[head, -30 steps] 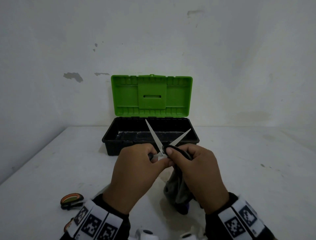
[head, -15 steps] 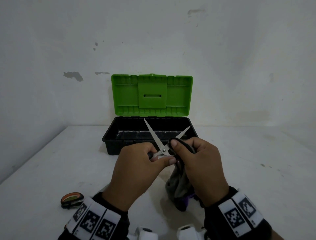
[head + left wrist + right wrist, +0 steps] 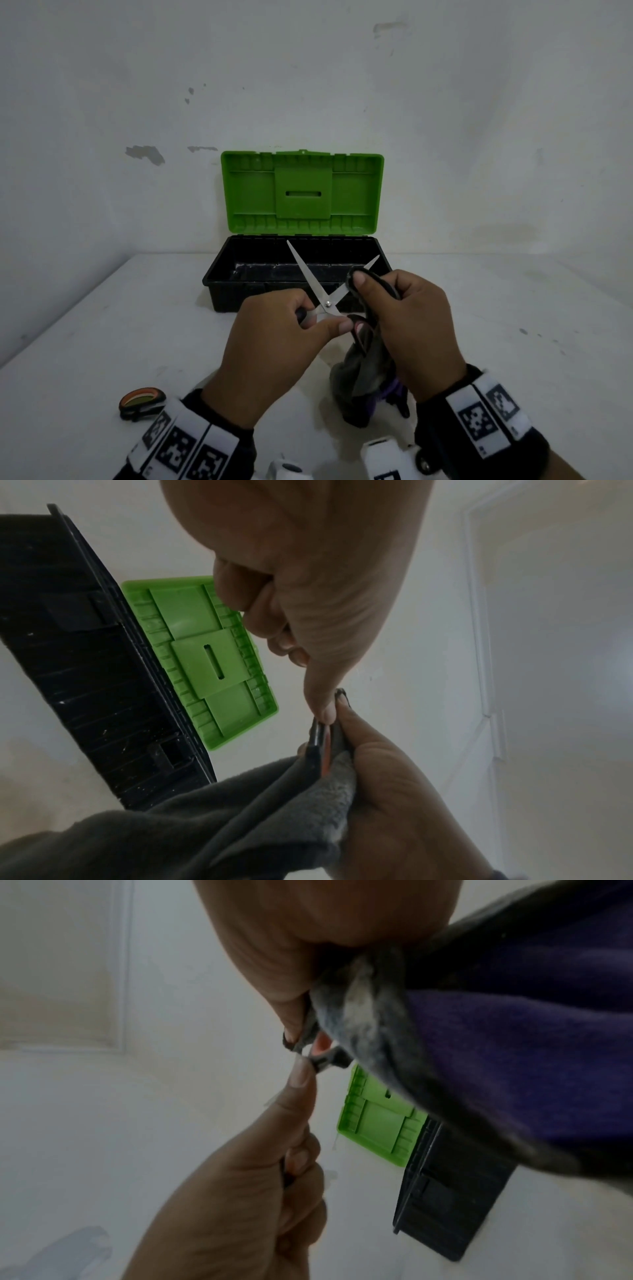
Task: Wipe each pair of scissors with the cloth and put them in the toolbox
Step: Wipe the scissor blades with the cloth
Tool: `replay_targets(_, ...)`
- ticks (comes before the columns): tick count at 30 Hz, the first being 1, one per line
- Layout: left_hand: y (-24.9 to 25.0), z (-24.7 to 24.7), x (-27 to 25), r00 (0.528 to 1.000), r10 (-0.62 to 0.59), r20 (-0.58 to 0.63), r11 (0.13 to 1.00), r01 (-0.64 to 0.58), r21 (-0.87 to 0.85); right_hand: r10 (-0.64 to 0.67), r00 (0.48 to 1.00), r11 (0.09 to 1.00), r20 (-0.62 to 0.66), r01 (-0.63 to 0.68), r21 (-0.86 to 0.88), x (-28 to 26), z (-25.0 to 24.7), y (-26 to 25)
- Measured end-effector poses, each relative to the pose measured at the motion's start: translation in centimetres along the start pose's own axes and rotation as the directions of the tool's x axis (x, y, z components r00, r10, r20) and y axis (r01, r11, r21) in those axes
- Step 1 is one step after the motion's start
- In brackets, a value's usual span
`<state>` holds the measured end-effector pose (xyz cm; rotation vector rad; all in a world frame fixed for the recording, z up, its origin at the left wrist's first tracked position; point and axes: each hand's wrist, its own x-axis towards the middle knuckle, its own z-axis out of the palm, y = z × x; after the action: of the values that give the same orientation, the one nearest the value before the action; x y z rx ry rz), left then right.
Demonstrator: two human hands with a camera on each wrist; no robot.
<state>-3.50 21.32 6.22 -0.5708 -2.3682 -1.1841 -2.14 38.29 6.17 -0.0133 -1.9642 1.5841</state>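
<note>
A pair of scissors (image 3: 310, 274) with its steel blades spread wide is held up in front of the toolbox (image 3: 219, 274). My left hand (image 3: 329, 323) grips its handles, which are mostly hidden in the fist. My right hand (image 3: 363, 284) pinches a grey-and-purple cloth (image 3: 366, 373) around the right blade, about halfway up; the blade tip pokes out beyond it. The rest of the cloth hangs down to the table. In the left wrist view my thumb (image 3: 322, 704) meets the cloth (image 3: 274, 804). The right wrist view shows the cloth (image 3: 496, 1042) bunched in the palm.
The toolbox stands against the back wall with its green lid (image 3: 301, 192) upright and its black base showing nothing inside. The orange-and-black handles of a second pair of scissors (image 3: 142, 402) lie on the white table at the lower left.
My right hand with the cloth has slid up the right blade, from near the pivot towards the tip. The left hand has kept the scissors almost still, blades spread.
</note>
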Motion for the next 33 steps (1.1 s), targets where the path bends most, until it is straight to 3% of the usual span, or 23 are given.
replay_targets(4,-0.1,-0.2,0.0,1.000,0.018,-0.002,1.000,-0.018,-0.007,-0.019,0.999,1.000,0.049,0.020,-0.019,-0.6,0.1,-0.5)
replay_targets(8,-0.1,-0.1,0.0,1.000,0.024,0.000,1.000,-0.024,0.000,-0.036,0.998,0.998,-0.046,0.034,-0.053,0.4,-0.5,-0.3)
replay_targets(12,-0.2,-0.2,-0.1,0.999,0.030,-0.013,1.000,-0.030,-0.006,-0.008,1.000,1.000,0.025,0.009,-0.026,-0.3,0.1,-0.5)
replay_targets(17,-0.1,-0.1,-0.2,1.000,0.025,-0.018,1.000,-0.025,-0.009,-0.022,0.998,0.999,-0.064,0.020,-0.027,0.8,-0.5,-0.5)
replay_targets(21,-0.1,-0.1,-0.2,0.999,0.037,-0.024,0.999,-0.037,-0.001,-0.032,0.999,0.997,-0.030,0.030,-0.068,0.5,-0.5,-0.7)
replay_targets(25,0.0,0.0,-0.3,0.999,0.041,-0.017,0.999,-0.041,-0.003,-0.040,0.996,0.997,-0.081,0.035,-0.063,1.1,-0.9,-0.6)
replay_targets(29,-0.1,-0.1,-0.3,0.998,0.054,-0.022,0.998,-0.054,-0.020,-0.036,0.999,0.997,-0.030,0.033,-0.076,0.5,-0.7,-0.9)
replay_targets(33,0.1,-0.1,-0.4,0.999,0.043,-0.021,0.999,-0.043,0.009,-0.014,0.997,0.998,-0.074,0.009,-0.064,1.7,-1.4,-1.0)
